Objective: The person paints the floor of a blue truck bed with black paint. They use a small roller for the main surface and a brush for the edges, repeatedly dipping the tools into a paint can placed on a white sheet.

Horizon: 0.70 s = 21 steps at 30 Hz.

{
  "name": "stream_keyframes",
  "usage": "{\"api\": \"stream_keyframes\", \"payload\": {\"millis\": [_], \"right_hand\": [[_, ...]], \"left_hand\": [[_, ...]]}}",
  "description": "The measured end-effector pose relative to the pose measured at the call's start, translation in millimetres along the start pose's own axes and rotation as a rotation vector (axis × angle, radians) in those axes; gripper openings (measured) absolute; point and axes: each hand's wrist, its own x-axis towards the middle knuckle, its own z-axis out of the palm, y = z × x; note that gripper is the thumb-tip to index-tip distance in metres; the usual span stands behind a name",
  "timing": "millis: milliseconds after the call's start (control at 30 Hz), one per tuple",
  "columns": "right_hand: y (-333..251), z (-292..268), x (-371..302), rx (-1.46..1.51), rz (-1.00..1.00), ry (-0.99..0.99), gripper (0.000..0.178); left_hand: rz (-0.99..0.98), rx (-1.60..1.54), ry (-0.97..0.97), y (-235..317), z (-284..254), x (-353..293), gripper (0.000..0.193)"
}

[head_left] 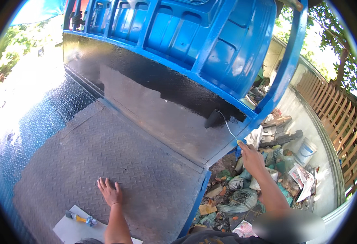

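My right hand (249, 157) is closed around the handle of a paint roller (214, 118). Its dark roller head rests against the low upright metal panel (146, 101), near the right end. Glossy black paint covers the panel's upper band and far left; the lower part looks dull grey. My left hand (110, 192) lies flat on the diamond-plate truck bed (146, 162), fingers spread, on a dull, dusty-looking stretch. Beside my left forearm, a yellow-handled tool (79, 217), its kind unclear, lies on a pale sheet (66, 229).
A blue truck cab (178, 36) with blue frame bars (288, 61) rises behind the panel. The bed's left part is glossy black (70, 97). Past the bed's blue right edge (194, 207) lie rubbish bags (241, 201), wood scraps and a white bucket (306, 151) beside a wall.
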Motion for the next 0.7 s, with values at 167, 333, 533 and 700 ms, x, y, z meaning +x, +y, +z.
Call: {"api": "stream_keyframes", "payload": {"millis": [167, 333, 533, 700], "right_hand": [[-66, 38, 75, -0.006, -0.114, 0.043, 0.042], [-175, 72, 169, -0.018, -0.245, 0.083, 0.040], [-314, 124, 300, 0.028, -0.372, 0.137, 0.036], [-447, 145, 396, 0.057, -0.361, 0.036, 0.033]], "left_hand": [[-0.007, -0.026, 0.010, 2, 2, 1, 0.063], [-0.014, -0.042, 0.048, -3, 3, 0, 0.059], [-0.013, -0.035, 0.048, 4, 0, 5, 0.060], [-0.046, 0.001, 0.041, 1, -1, 8, 0.066]]}}
